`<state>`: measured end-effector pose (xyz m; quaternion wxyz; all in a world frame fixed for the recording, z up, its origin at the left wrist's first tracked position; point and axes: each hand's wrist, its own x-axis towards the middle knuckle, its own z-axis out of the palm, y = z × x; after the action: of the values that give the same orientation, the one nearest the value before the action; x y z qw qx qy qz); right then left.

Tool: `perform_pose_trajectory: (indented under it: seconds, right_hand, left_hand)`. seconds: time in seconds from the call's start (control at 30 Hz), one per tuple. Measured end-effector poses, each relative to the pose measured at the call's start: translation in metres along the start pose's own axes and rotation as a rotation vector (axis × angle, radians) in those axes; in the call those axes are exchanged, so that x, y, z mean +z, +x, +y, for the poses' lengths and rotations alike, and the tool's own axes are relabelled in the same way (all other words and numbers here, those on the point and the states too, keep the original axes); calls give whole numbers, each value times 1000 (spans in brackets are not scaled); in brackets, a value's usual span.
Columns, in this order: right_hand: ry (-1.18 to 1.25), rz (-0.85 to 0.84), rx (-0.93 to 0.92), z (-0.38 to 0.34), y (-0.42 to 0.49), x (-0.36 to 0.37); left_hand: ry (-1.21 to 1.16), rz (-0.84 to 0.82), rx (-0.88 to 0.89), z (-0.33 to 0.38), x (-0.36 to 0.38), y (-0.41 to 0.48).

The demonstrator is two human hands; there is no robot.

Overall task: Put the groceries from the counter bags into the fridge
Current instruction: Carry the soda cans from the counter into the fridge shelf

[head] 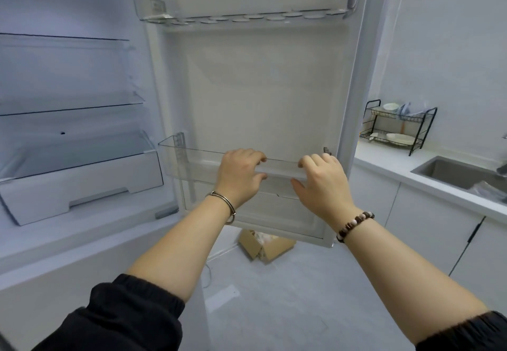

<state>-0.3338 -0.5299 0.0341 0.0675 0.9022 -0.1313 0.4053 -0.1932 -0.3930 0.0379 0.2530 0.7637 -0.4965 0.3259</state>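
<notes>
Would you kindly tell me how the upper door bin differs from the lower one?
The upper door bin hangs untouched; the lower door bin is gripped by the left hand and right hand. The upper bin's base shows round discs; the lower's none. Both are transparent plastic.

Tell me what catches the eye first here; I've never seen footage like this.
Two bare arms reach to the middle of the picture, where the left hand and right hand both grip the front rim of a clear door bin, low on the open fridge door. At right a black dish rack with white dishes stands on the counter, and a cardboard box lies on the floor below the door.
</notes>
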Motion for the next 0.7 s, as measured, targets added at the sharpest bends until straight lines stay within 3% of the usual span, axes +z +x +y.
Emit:
perform_pose_trajectory:
  seconds: [0.3,0.5,0.7]
  right_hand:
    - [-38,58,11,-9,-8,2]
    - [-38,-1,11,-11,-14,-8]
    - [-46,5,180,11,-41,-39]
  left_hand:
    - [-33,120,98,-7,8,-13]
    - [57,65,115,7,7,-15]
    - [3,14,209,46,9,-8]
